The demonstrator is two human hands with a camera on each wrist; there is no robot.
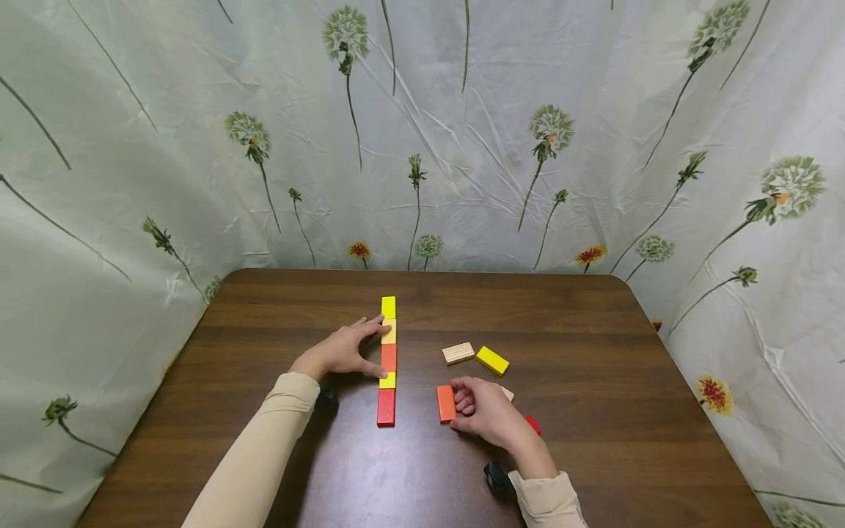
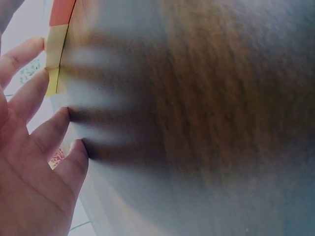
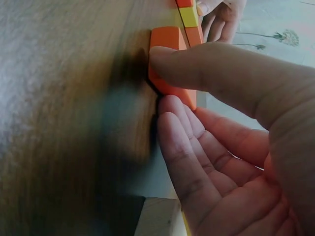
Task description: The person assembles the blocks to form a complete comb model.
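A straight row of blocks runs away from me: a red block [image 1: 386, 408] nearest, then a small yellow block [image 1: 390, 381], an orange-red block [image 1: 389, 356], a pale block [image 1: 391, 336] and a yellow block [image 1: 389, 306] farthest. My left hand [image 1: 343, 350] lies along the row's left side, fingers spread; its thumb touches the small yellow block and its fingertips reach the pale one. To the right of the row, my right hand [image 1: 491, 416] pinches an orange block [image 3: 166, 37] between thumb and index finger, the other fingers curled beside it.
Beyond my right hand lie a plain wooden block [image 1: 458, 353] and a yellow block [image 1: 492, 360]. Another wooden block [image 1: 507, 394] and a red block [image 1: 533, 424] are partly hidden behind that hand. A flowered curtain [image 1: 449, 132] hangs past the table's back edge.
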